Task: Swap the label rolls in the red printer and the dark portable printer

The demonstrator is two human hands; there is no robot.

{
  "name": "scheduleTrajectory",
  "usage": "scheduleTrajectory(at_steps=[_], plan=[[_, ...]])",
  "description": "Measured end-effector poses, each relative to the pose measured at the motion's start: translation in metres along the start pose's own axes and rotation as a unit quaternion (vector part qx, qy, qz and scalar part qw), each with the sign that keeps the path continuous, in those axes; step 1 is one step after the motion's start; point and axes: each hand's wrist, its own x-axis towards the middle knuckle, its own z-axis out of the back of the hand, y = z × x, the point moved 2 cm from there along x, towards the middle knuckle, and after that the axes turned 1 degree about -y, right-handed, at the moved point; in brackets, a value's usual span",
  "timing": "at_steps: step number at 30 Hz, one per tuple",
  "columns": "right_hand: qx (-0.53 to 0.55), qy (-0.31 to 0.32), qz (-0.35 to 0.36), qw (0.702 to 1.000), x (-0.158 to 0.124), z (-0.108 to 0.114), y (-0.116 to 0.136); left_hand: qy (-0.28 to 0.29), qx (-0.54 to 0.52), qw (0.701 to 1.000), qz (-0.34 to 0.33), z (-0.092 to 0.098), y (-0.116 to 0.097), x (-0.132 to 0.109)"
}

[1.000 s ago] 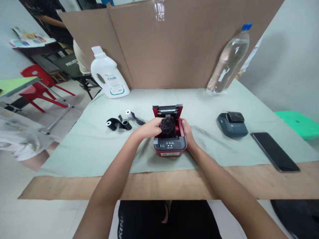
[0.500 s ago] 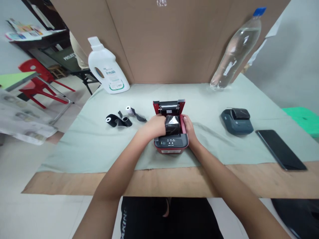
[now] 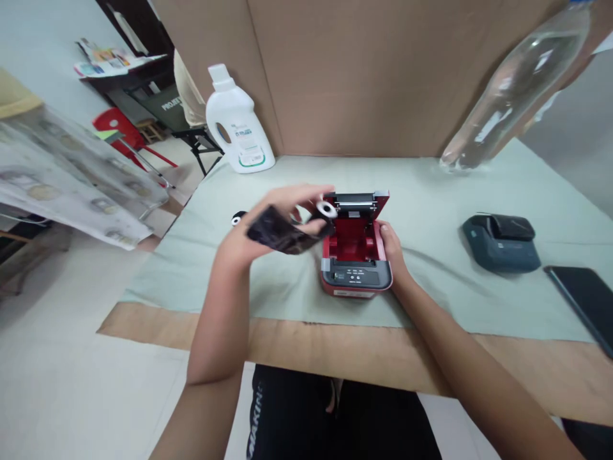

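My left hand [image 3: 261, 220] is raised beside the printer, fingers closed around a roll of black tape with a white core [image 3: 327, 209]. A loose, shiny black strip [image 3: 272, 233] from it runs back across the wrist, blurred by motion. Just right of the roll stands a small red and black printer [image 3: 357, 275] with its lid [image 3: 357, 201] up and its red inner bay [image 3: 353, 239] visible, with no roll in it. My right hand [image 3: 391, 246] grips the printer's right side. Behind my left hand, part of another black roll [image 3: 237, 219] shows on the cloth.
A second, dark grey printer [image 3: 502, 243] and a black phone [image 3: 582, 297] lie to the right. A white jug [image 3: 242, 128] and a large clear bottle [image 3: 517, 86] lean against the cardboard [image 3: 359, 76] at the back. Pale green cloth [image 3: 287, 294] covers the table.
My left hand has lifted the black roll out of the printer's bay and moved it up and left. My right hand stays on the printer's side. The view has shifted left.
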Motion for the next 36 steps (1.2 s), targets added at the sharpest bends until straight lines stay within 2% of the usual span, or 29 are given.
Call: scheduleTrajectory(at_steps=[3,5,6,9,11,13,19,23,30,33,36], plan=[[-0.004,0.001,0.002,1.0,-0.001,0.0,0.002,-0.184,0.034,0.982,0.015,0.043,0.034,-0.041],[-0.004,0.001,0.0,1.0,-0.001,0.001,0.002,-0.311,0.056,0.947,0.063,0.054,0.064,-0.081],[-0.004,0.0,-0.002,1.0,0.0,0.001,0.002,-0.329,0.05,0.938,0.097,0.054,0.078,-0.1],[-0.003,-0.004,-0.004,1.0,0.0,0.001,0.001,-0.327,0.071,0.918,0.215,0.041,0.115,-0.148],[-0.003,-0.004,-0.004,1.0,0.0,0.001,0.002,-0.326,0.106,0.9,0.271,0.033,0.13,-0.166],[-0.005,-0.003,-0.003,1.0,0.0,0.001,0.003,-0.319,0.126,0.886,0.311,0.028,0.138,-0.175],[-0.015,0.001,0.002,1.0,-0.001,0.001,0.006,-0.284,0.086,0.859,0.418,0.029,0.143,-0.176],[-0.015,0.006,0.006,1.0,0.0,0.001,0.005,-0.243,0.097,0.857,0.443,0.037,0.137,-0.166],[-0.007,0.004,0.0,1.0,0.0,0.0,0.006,-0.113,0.169,0.882,0.425,0.061,0.134,-0.157],[-0.014,-0.001,0.004,1.0,0.0,-0.001,0.007,-0.114,0.194,0.886,0.406,0.072,0.126,-0.149],[-0.017,-0.001,0.008,1.0,0.0,-0.001,0.006,-0.143,0.221,0.892,0.368,0.07,0.115,-0.119]])
